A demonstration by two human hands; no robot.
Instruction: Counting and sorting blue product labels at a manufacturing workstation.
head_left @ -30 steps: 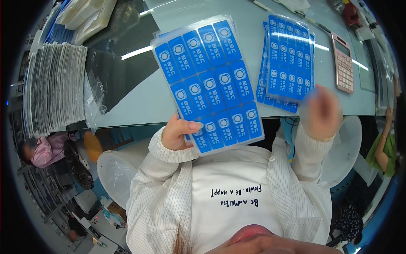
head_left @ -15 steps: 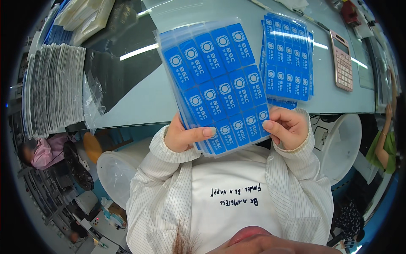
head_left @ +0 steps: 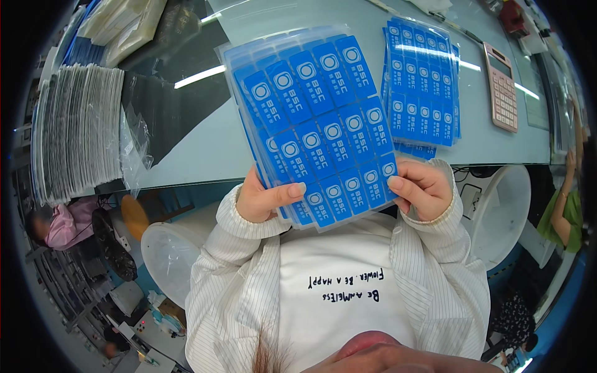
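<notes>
Between my two hands is a stack of blue sticker sheets (head_left: 333, 146), tilted over the near edge of the table. Each sheet has rows of blue rectangles with white print on a clear backing. My left hand (head_left: 264, 198) is closed on the lower left edge, its thumb on top and its other fingers mostly hidden beneath. At the lower right corner, my right hand (head_left: 426, 191) pinches the sheets between thumb and curled fingers. The lower sheets fan out to the left of the top one. Just beyond my right hand, a second pile of blue sticker sheets (head_left: 423, 84) lies on the table.
On the pale glass-like table (head_left: 202, 149), a pink calculator (head_left: 502, 93) lies at right. A tall stack of thin sheets (head_left: 78, 130) stands at left beside crumpled clear plastic (head_left: 134, 149). White bins (head_left: 168, 252) flank me below the table edge. Other people are at both sides.
The sheets under the top one have spread farther out to the left, showing more blue there. My left hand has shifted slightly left; my right hand has barely moved.
</notes>
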